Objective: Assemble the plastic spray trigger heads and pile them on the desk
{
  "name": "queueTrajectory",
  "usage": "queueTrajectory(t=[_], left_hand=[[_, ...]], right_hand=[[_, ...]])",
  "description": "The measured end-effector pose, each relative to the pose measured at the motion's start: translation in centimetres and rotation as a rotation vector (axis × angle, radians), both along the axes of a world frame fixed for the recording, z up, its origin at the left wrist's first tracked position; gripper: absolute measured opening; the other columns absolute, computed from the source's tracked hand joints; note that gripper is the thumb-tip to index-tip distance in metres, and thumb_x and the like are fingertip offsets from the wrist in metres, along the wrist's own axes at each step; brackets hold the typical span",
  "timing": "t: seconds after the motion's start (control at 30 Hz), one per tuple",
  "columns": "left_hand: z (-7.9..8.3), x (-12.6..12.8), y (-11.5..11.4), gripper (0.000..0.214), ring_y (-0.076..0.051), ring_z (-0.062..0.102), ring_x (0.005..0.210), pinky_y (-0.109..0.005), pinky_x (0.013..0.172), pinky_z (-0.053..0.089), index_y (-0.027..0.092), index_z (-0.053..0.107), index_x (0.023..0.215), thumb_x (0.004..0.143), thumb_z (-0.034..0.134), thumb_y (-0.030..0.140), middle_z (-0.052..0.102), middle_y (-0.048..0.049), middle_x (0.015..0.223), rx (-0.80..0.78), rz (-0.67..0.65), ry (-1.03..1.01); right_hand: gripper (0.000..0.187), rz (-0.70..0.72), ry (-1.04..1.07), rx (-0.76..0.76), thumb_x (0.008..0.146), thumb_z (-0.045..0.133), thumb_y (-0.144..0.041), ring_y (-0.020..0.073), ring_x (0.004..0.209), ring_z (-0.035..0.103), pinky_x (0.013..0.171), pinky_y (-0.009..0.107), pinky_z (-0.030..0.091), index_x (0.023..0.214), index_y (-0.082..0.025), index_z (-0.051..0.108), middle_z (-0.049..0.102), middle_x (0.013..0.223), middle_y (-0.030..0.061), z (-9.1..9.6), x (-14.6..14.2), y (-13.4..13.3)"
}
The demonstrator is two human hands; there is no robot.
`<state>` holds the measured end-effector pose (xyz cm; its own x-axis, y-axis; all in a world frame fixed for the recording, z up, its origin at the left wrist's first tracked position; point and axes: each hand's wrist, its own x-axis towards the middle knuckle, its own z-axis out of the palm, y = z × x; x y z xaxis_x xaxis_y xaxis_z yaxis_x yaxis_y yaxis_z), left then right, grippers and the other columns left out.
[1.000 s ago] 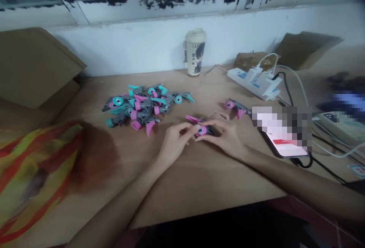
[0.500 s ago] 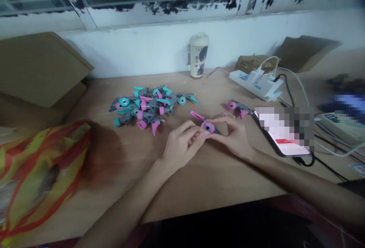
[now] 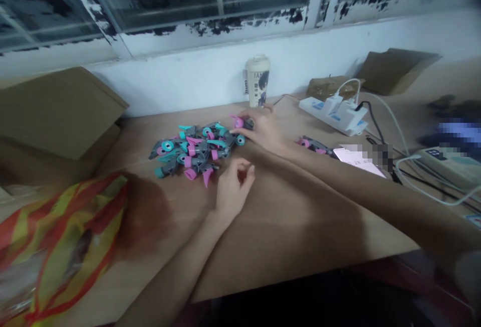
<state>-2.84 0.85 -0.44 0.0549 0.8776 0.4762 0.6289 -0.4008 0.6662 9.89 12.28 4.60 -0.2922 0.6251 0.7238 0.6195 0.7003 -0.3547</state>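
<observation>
A pile of small grey plastic parts with pink and teal caps point(image 3: 193, 149) lies on the wooden table point(image 3: 293, 216). My right hand point(image 3: 263, 129) reaches across to the pile's far right edge, fingers closed on a grey part with a pink cap point(image 3: 240, 123). My left hand point(image 3: 233, 186) rests near the pile's front edge, fingers loosely curled, with nothing visible in them. One more grey and pink part point(image 3: 311, 144) lies alone to the right.
A lidded coffee cup point(image 3: 257, 81) stands by the wall. A white power strip point(image 3: 336, 111) with chargers and cables, and a phone point(image 3: 358, 159), lie at the right. Cardboard boxes point(image 3: 56, 111) sit at the left, a red and yellow mesh bag point(image 3: 56, 236) at the front left.
Both hands held the pink-capped part together at the table's middle. My right hand has since carried it back and left to the pile, and my left hand has let go.
</observation>
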Motion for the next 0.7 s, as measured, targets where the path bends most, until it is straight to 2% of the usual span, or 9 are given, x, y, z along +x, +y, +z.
queueTrajectory(t=[0.07,0.17,0.23,0.3,0.4,0.53,0.63,0.7], left_hand=[[-0.2,0.2,0.1,0.021,-0.01,0.054,0.058,-0.022,0.058,0.042,0.019,0.049,0.099,0.083,0.056,0.032,0.054,0.0042,0.068,-0.038,-0.015,0.073],[-0.2,0.2,0.1,0.027,-0.011,0.053,0.058,-0.024,0.058,0.041,0.019,0.046,0.104,0.083,0.055,0.033,0.052,0.005,0.067,-0.094,-0.024,0.139],[-0.2,0.2,0.1,0.024,-0.012,0.053,0.059,-0.024,0.057,0.04,0.019,0.046,0.103,0.084,0.053,0.032,0.053,0.0047,0.067,-0.123,-0.03,0.162],[-0.3,0.1,0.2,0.022,-0.012,0.054,0.059,-0.024,0.057,0.039,0.019,0.048,0.102,0.084,0.052,0.03,0.053,0.0039,0.068,-0.145,-0.038,0.188],[-0.6,0.0,0.3,0.02,-0.013,0.055,0.063,-0.024,0.058,0.04,0.019,0.049,0.102,0.084,0.051,0.028,0.055,0.0028,0.069,-0.15,-0.038,0.237],[-0.6,0.0,0.4,0.019,-0.014,0.056,0.065,-0.025,0.061,0.041,0.02,0.051,0.101,0.084,0.051,0.028,0.056,0.0021,0.071,-0.135,-0.038,0.266],[-0.1,0.2,0.2,0.022,-0.014,0.057,0.066,-0.025,0.062,0.042,0.02,0.052,0.1,0.086,0.05,0.036,0.057,0.0011,0.073,-0.149,-0.048,0.257],[0.2,0.4,0.0,0.026,-0.015,0.058,0.067,-0.026,0.061,0.041,0.02,0.053,0.099,0.087,0.047,0.042,0.058,-0.0003,0.076,-0.159,-0.045,0.248]], right_hand=[[0.034,0.013,-0.075,-0.003,0.085,0.051,-0.05,0.0248,0.101,0.057,0.099,0.047,0.021,0.096,-0.02,0.061,0.068,0.098,0.0064,0.0,-2.2,1.7],[0.049,0.073,-0.244,-0.054,0.081,0.05,-0.059,0.0284,0.105,0.055,0.098,0.048,0.023,0.105,-0.018,0.06,0.067,0.103,0.0099,-0.4,-4.5,1.9],[0.056,0.13,-0.325,-0.042,0.08,0.048,-0.062,0.0285,0.108,0.053,0.1,0.048,0.022,0.111,-0.017,0.058,0.065,0.111,0.0112,-0.6,-4.6,0.9],[0.055,0.159,-0.347,-0.022,0.082,0.044,-0.061,0.0272,0.111,0.053,0.101,0.047,0.022,0.113,-0.018,0.058,0.064,0.115,0.0103,-0.5,-3.5,-0.3],[0.047,0.129,-0.307,-0.034,0.085,0.045,-0.057,0.0259,0.11,0.054,0.1,0.046,0.025,0.11,-0.021,0.06,0.066,0.112,0.0076,-0.3,0.4,-1.1],[0.035,0.054,-0.338,-0.129,0.083,0.053,-0.052,0.0255,0.099,0.061,0.096,0.047,0.031,0.098,-0.024,0.067,0.069,0.105,0.0061,-0.5,8.1,0.0],[0.039,-0.039,-0.344,-0.216,0.071,0.065,-0.053,0.0249,0.081,0.065,0.082,0.044,0.039,0.089,-0.019,0.07,0.072,0.087,0.0096,-1.2,14.0,1.0],[0.04,-0.059,-0.342,-0.221,0.069,0.066,-0.053,0.0217,0.074,0.065,0.077,0.041,0.039,0.083,-0.016,0.071,0.071,0.077,0.0107,-1.7,17.1,1.3]])
